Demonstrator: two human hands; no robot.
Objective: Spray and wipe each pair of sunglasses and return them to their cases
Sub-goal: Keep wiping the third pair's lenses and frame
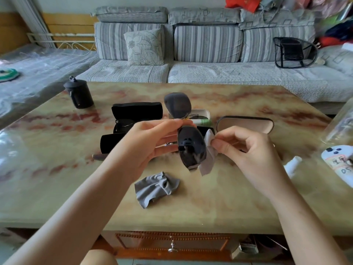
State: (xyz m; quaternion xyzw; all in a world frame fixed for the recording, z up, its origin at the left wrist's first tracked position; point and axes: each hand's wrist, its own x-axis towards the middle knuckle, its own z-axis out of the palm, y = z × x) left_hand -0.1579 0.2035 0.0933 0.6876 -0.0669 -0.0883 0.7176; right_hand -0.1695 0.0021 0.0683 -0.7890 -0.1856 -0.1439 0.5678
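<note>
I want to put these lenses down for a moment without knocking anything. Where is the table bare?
Bare tabletop lies along the near edge, right of the grey cloth, and also at the near left, in front of the black cup. It is crowded mid-table: the black open case, the tan-lined case and the white tin sit close together behind the hands.
</note>
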